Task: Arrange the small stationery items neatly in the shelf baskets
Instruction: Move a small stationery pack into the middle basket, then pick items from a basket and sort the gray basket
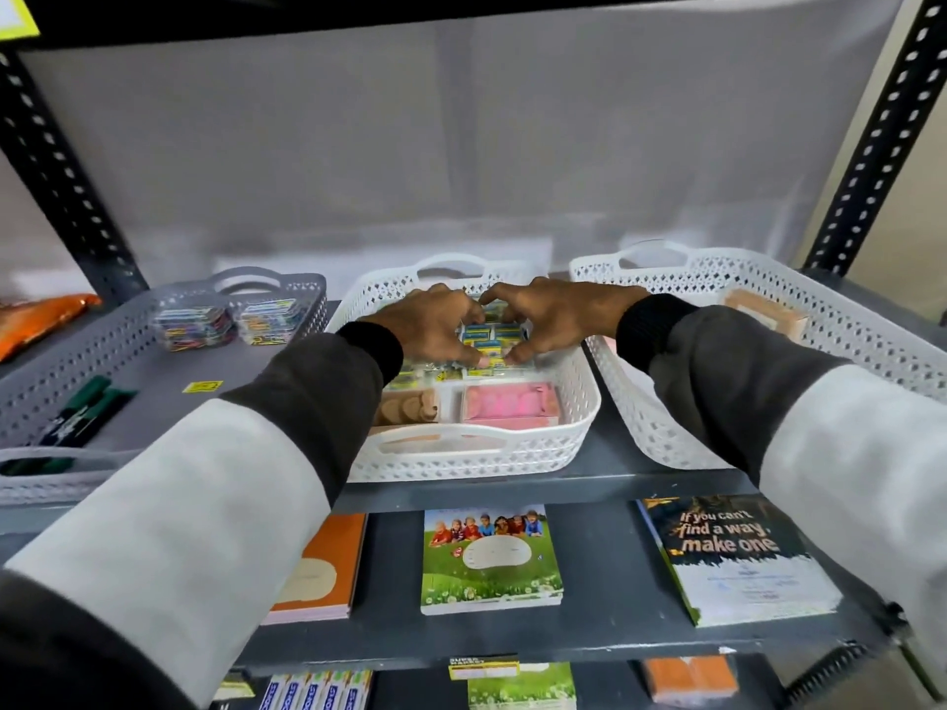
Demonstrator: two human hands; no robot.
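Note:
Both hands reach into the middle white basket [574,422] on the shelf. My left hand [425,320] and my right hand [553,312] cup a cluster of small blue-and-yellow boxes [494,340] from either side, fingertips pressing on them. At the basket's front lie a pink box [505,404] and a clear pack of tan round pieces [407,407]. More small yellow boxes [410,374] show under my left wrist, partly hidden.
A grey basket [66,351] on the left holds two clear boxes of coloured clips [197,322], green markers [87,407] and a yellow tag. Another white basket [845,320] on the right holds a tan pack [763,312]. Notebooks [489,561] lie on the shelf below.

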